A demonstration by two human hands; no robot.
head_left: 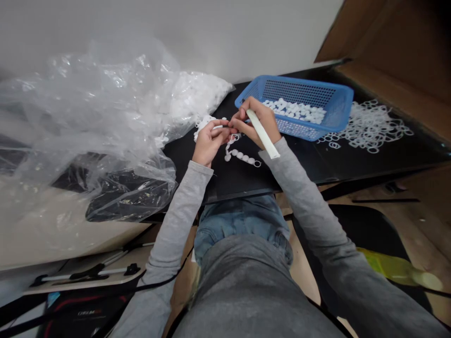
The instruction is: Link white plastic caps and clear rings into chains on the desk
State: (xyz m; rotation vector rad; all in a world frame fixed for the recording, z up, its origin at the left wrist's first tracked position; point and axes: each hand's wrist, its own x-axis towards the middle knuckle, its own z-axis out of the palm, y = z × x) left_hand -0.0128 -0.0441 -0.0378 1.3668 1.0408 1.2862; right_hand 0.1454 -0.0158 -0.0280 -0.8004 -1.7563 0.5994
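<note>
My left hand [207, 143] is closed in a pinch above the black table [229, 183], its fingertips meeting those of my right hand. Whatever small piece it pinches is hidden by the fingers. A tool with a long, flat, pale handle [262, 134] rests in my right hand [259, 117], the handle slanting back over the wrist; its working end cannot be made out. Just below the hands lies a strip of joined white discs [243, 156] with a ring at its end. White plastic pieces [203, 126] are heaped beyond my left hand.
A blue mesh basket [310, 131] holding white caps [296, 110] stands behind my right hand. Loose white rings [369, 126] spread to its right, near a cardboard box [398, 89]. On the left, a large clear plastic bag [116, 108] of white pieces hangs over the table edge.
</note>
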